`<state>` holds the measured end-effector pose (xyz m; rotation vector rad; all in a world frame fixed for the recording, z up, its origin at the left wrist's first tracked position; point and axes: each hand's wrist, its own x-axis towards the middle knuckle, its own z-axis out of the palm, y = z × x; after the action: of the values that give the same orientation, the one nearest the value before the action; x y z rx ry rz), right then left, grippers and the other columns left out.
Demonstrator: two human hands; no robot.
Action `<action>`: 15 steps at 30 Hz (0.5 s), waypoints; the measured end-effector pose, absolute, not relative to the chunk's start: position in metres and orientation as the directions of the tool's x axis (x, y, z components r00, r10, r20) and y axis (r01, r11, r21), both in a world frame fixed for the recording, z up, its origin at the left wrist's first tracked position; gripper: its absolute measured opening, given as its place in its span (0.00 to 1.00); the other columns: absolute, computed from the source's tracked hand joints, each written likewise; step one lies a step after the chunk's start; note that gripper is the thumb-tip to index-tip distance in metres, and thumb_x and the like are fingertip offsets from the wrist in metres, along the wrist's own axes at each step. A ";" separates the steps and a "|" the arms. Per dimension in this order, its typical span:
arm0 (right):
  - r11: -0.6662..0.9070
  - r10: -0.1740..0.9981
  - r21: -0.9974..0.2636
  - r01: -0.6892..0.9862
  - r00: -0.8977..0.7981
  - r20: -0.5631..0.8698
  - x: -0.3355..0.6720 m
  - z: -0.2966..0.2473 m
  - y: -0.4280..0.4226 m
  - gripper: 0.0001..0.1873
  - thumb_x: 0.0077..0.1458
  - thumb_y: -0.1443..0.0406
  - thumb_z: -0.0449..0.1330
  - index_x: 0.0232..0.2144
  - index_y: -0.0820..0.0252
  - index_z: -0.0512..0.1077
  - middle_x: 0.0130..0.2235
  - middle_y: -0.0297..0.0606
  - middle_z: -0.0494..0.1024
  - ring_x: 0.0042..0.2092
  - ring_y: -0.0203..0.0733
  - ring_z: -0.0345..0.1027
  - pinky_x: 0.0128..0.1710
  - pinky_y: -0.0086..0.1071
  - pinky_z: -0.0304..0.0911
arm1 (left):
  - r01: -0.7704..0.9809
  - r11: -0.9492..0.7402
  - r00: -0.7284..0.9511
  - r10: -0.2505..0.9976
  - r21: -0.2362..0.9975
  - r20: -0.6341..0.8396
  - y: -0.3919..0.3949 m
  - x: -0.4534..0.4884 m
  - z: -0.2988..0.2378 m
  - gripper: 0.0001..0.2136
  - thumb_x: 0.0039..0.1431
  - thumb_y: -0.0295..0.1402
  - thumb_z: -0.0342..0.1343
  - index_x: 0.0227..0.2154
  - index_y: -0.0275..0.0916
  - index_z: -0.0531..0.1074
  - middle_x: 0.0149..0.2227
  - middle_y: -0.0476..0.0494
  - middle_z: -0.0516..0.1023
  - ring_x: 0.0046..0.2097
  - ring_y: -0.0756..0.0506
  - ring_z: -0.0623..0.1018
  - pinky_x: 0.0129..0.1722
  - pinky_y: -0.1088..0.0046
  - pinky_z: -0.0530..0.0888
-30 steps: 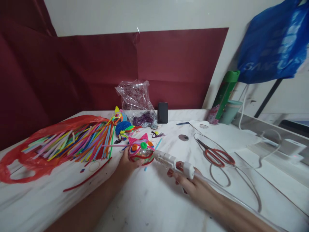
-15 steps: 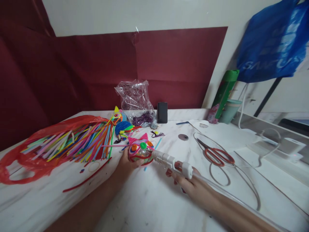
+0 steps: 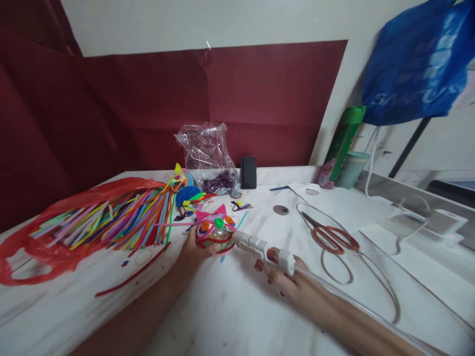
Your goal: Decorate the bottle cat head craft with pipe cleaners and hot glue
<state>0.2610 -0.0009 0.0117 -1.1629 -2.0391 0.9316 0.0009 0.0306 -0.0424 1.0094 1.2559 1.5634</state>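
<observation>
My left hand is closed around the lower left side of a small cat-like craft figure. The figure has pink pointed ears, orange and blue button-like eyes, a green spot between them and a clear rounded body with red trim. A pink pipe cleaner sticks out to its left. My right hand grips a white hot glue gun, with a clear glue stick running out of its back. The gun's nozzle is at the figure's right side; whether it touches cannot be made out.
Left lies a red plastic bag with many colored pipe cleaners. Behind are another craft figure, blue yarn, a clear bag and a black phone-like object. Right are orange-handled scissors, a white cable and a green can.
The glue gun and the figure keep nearly the same pose, with the nozzle shifted slightly lower against the figure's right side. The whole view has drifted a little.
</observation>
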 end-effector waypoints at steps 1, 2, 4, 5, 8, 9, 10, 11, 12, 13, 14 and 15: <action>0.368 0.889 -0.806 0.464 -0.428 0.160 0.261 0.012 -0.001 0.18 0.57 0.53 0.49 0.30 0.59 0.70 0.30 0.36 0.73 0.32 0.41 0.68 0.30 0.32 0.63 | -0.119 -0.108 -0.293 0.954 0.987 0.069 0.031 0.001 -0.042 0.36 0.29 0.36 0.72 0.48 0.41 0.68 0.46 0.39 0.79 0.50 0.31 0.77 0.51 0.52 0.72; 0.366 0.890 -0.805 0.466 -0.428 0.156 0.261 0.012 -0.002 0.18 0.56 0.53 0.49 0.31 0.59 0.70 0.30 0.37 0.73 0.32 0.42 0.68 0.30 0.32 0.63 | -0.100 -0.099 -0.290 0.955 0.990 0.067 0.031 0.001 -0.042 0.37 0.30 0.37 0.72 0.49 0.41 0.67 0.47 0.39 0.78 0.50 0.31 0.76 0.51 0.52 0.72; 0.345 0.897 -0.808 0.478 -0.422 0.134 0.262 0.012 -0.002 0.19 0.57 0.52 0.48 0.31 0.60 0.70 0.31 0.37 0.73 0.32 0.42 0.68 0.30 0.33 0.63 | -0.081 -0.089 -0.292 0.954 0.993 0.061 0.030 0.001 -0.041 0.38 0.29 0.38 0.72 0.49 0.41 0.66 0.48 0.37 0.78 0.51 0.31 0.76 0.51 0.52 0.72; 0.329 0.903 -0.811 0.484 -0.412 0.120 0.262 0.012 -0.002 0.20 0.57 0.51 0.48 0.32 0.60 0.71 0.31 0.38 0.74 0.33 0.43 0.68 0.30 0.33 0.63 | -0.082 -0.089 -0.297 0.953 0.993 0.061 0.030 0.002 -0.040 0.38 0.29 0.37 0.72 0.49 0.41 0.66 0.48 0.37 0.78 0.51 0.31 0.76 0.51 0.53 0.72; 0.280 0.920 -0.826 0.489 -0.383 0.084 0.261 0.012 -0.001 0.22 0.57 0.50 0.49 0.35 0.60 0.71 0.33 0.39 0.74 0.33 0.43 0.67 0.29 0.33 0.63 | -0.095 -0.105 -0.310 0.948 0.990 0.071 0.027 0.006 -0.037 0.38 0.29 0.36 0.72 0.49 0.40 0.66 0.46 0.36 0.78 0.50 0.31 0.77 0.50 0.54 0.73; 0.274 0.921 -0.830 0.485 -0.381 0.081 0.261 0.012 0.000 0.21 0.57 0.50 0.49 0.36 0.60 0.72 0.33 0.39 0.74 0.33 0.43 0.67 0.29 0.33 0.63 | -0.099 -0.106 -0.309 0.949 0.989 0.071 0.027 0.007 -0.035 0.38 0.29 0.36 0.72 0.48 0.39 0.66 0.46 0.36 0.78 0.49 0.31 0.77 0.49 0.54 0.73; 0.278 0.918 -0.833 0.479 -0.389 0.082 0.260 0.012 0.000 0.21 0.56 0.50 0.49 0.35 0.59 0.72 0.32 0.39 0.74 0.33 0.43 0.67 0.29 0.33 0.62 | -0.103 -0.107 -0.308 0.949 0.989 0.071 0.026 0.009 -0.034 0.37 0.29 0.35 0.72 0.48 0.39 0.66 0.46 0.36 0.79 0.49 0.31 0.77 0.49 0.55 0.73; 0.287 0.912 -0.835 0.470 -0.400 0.088 0.259 0.013 0.000 0.20 0.56 0.51 0.49 0.34 0.59 0.71 0.31 0.38 0.74 0.32 0.42 0.67 0.29 0.33 0.62 | -0.106 -0.111 -0.307 0.949 0.988 0.073 0.025 0.010 -0.033 0.37 0.29 0.35 0.72 0.48 0.39 0.66 0.45 0.36 0.79 0.49 0.32 0.77 0.48 0.56 0.74; 0.298 0.906 -0.836 0.461 -0.412 0.096 0.259 0.014 0.000 0.19 0.56 0.52 0.49 0.32 0.59 0.71 0.29 0.37 0.73 0.31 0.42 0.66 0.29 0.33 0.62 | -0.109 -0.115 -0.307 0.949 0.987 0.077 0.024 0.011 -0.031 0.36 0.29 0.35 0.72 0.47 0.39 0.67 0.45 0.37 0.79 0.48 0.32 0.77 0.48 0.56 0.74; 0.306 0.902 -0.837 0.454 -0.419 0.103 0.258 0.016 0.000 0.18 0.56 0.52 0.49 0.31 0.59 0.71 0.29 0.37 0.73 0.31 0.42 0.66 0.29 0.33 0.62 | -0.114 -0.120 -0.303 0.950 0.986 0.081 0.023 0.011 -0.031 0.35 0.29 0.35 0.72 0.46 0.39 0.67 0.44 0.37 0.79 0.48 0.32 0.78 0.48 0.56 0.74; 0.311 0.900 -0.837 0.450 -0.422 0.108 0.257 0.017 -0.001 0.18 0.56 0.52 0.49 0.30 0.59 0.70 0.28 0.37 0.73 0.30 0.42 0.66 0.29 0.33 0.62 | -0.117 -0.124 -0.300 0.950 0.985 0.084 0.023 0.012 -0.030 0.35 0.29 0.35 0.72 0.46 0.39 0.67 0.44 0.38 0.79 0.48 0.32 0.78 0.48 0.57 0.74; 0.312 0.900 -0.837 0.450 -0.422 0.109 0.257 0.017 -0.001 0.18 0.56 0.52 0.49 0.30 0.59 0.70 0.29 0.37 0.73 0.31 0.42 0.66 0.29 0.33 0.62 | -0.118 -0.128 -0.297 0.951 0.985 0.088 0.023 0.012 -0.030 0.35 0.29 0.35 0.72 0.46 0.39 0.67 0.44 0.38 0.79 0.47 0.33 0.78 0.47 0.57 0.75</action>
<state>0.2566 -0.0012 0.0174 -1.1908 -2.0022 1.0068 0.0118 0.0229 -0.0297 1.0317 1.2617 1.5690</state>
